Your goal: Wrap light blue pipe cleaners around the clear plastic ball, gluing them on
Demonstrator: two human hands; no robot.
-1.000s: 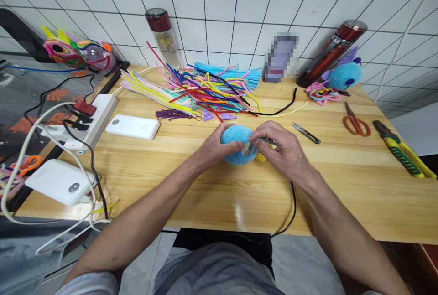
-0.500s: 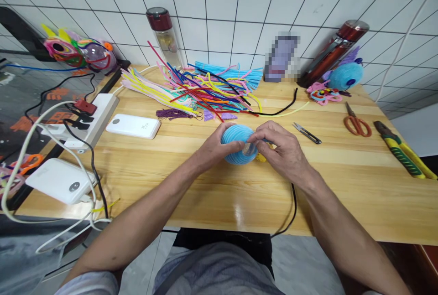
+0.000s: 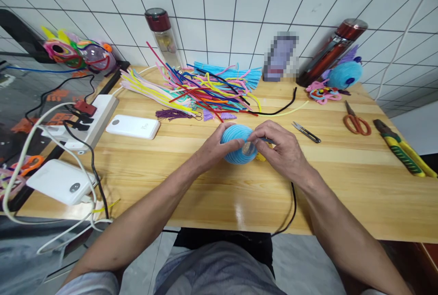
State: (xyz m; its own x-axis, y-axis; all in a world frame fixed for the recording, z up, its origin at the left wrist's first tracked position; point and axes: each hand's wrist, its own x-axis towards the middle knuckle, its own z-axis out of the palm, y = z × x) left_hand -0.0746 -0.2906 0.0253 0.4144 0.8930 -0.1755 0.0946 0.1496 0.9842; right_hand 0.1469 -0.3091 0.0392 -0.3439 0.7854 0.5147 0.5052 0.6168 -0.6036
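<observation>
My left hand point(image 3: 221, 143) is closed round a ball wound in light-blue pipe cleaner point(image 3: 236, 137), its thumb lying across the front. A greyish bare patch shows on the ball's right side. Against that side, my right hand point(image 3: 278, 147) pinches with thumb and forefinger. A slim dark tool point(image 3: 268, 140) shows between its fingers; its kind is not clear. Beneath the right hand is a yellow thing point(image 3: 263, 152), mostly hidden. A black cord point(image 3: 294, 204) runs from below that hand over the table's front edge.
A pile of coloured pipe cleaners point(image 3: 212, 87) lies at the back. Thread snips point(image 3: 306, 132), orange-handled scissors point(image 3: 356, 124) and pliers point(image 3: 404, 149) lie at right. White power banks point(image 3: 132, 126) and a power strip point(image 3: 97, 119) are at left. Two flasks point(image 3: 337, 46) stand by the wall.
Both hands stay at the ball in nearly the same pose. The slim dark tool shows more plainly between the right fingers now. The view has shifted very slightly.
</observation>
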